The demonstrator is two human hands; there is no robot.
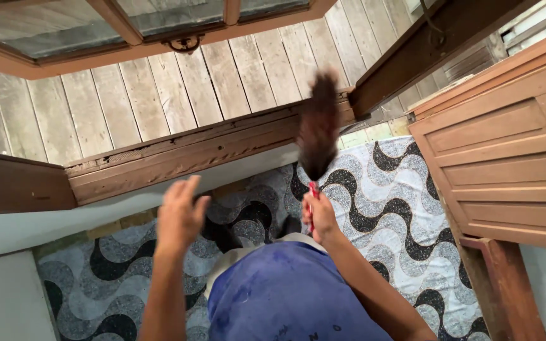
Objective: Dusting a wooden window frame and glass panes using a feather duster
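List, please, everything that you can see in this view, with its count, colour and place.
feather duster: one, dark brown plume on a red handle, raised at centre, blurred
window sill: one, brown wood, across the middle
window sashes: two, brown frames with glass, top left and top right
plank floor: grey wood, beyond the sill
patterned floor: black, grey and white waves, below
panelled cabinet: one, light brown, right
left hand: open, empty
right hand: gripping the duster's handle
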